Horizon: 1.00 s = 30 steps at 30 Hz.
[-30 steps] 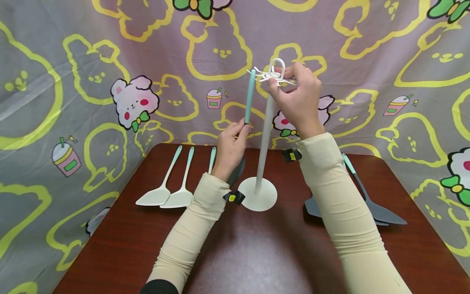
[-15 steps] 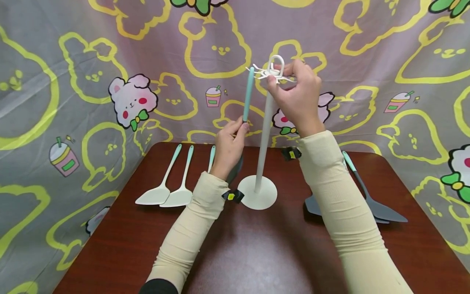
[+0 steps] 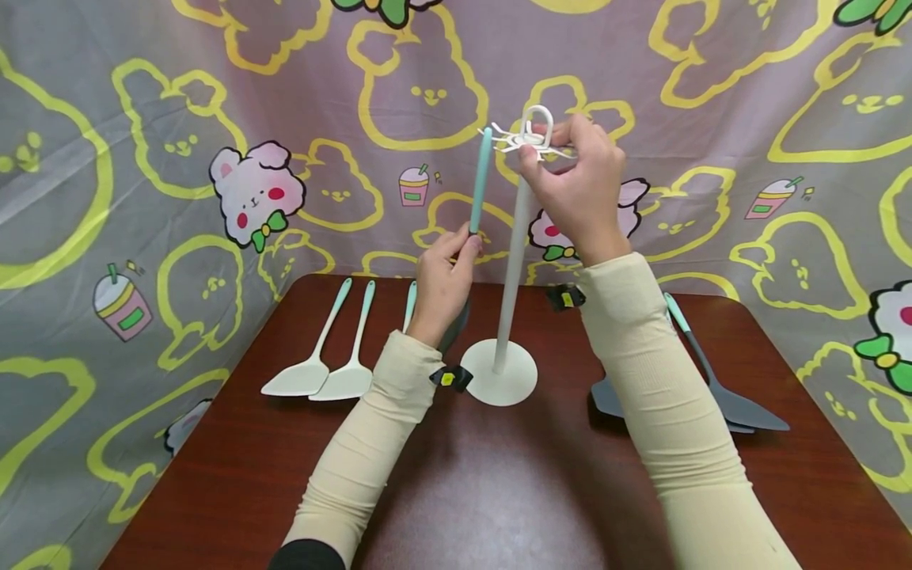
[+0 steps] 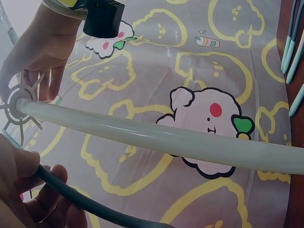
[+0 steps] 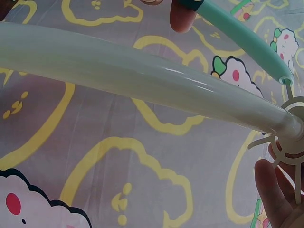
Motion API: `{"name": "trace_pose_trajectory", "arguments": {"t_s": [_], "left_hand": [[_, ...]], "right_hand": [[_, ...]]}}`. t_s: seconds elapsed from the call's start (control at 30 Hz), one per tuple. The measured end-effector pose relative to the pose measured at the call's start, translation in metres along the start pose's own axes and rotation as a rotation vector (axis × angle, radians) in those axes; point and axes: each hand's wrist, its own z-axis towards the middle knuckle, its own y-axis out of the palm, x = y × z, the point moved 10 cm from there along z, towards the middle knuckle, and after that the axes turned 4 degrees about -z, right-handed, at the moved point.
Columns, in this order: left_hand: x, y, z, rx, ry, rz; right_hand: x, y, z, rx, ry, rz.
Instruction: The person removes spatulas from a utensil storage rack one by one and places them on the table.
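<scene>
A white utensil stand rises from a round base (image 3: 500,388), its pole (image 3: 514,269) topped by a ring of hooks (image 3: 527,141) and a loop. My left hand (image 3: 442,289) pinches a dark grey kitchen utensil below its teal handle (image 3: 480,182); the utensil's head is mostly hidden behind the hand. In the right wrist view, the tip of that teal handle (image 5: 251,42) meets one hook, at the hole in its end. My right hand (image 3: 577,182) grips the hook ring from the right, with thumb and fingers at its rim.
Two white turners, one left (image 3: 295,378) and one beside it (image 3: 345,382), lie on the table's left, near a third teal handle (image 3: 410,305). Grey turners (image 3: 748,410) lie at right, partly under my right forearm. A patterned cloth (image 3: 427,71) hangs close behind.
The view has shifted slightly. Both hands keep their holds, and the teal handle's tip stays beside the same hook, with hardly any movement.
</scene>
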Motion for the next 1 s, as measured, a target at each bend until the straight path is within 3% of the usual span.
{"name": "trace_pose_trajectory", "arguments": {"t_s": [0.27,0.63,1.0], "left_hand": [[0.0005,-0.0013,-0.0001,0.002,-0.010,-0.008],[0.0029,-0.0028,0.0004,0.008,0.012,-0.003],[0.0033,-0.0046,0.0006,0.014,0.020,0.003]], "right_hand": [[0.0001,-0.0013,0.0004,0.014,-0.010,0.006],[0.0007,-0.0017,-0.0004,-0.017,0.058,-0.012],[-0.0023,-0.0011,0.0005,0.003,-0.035,-0.026]]}}
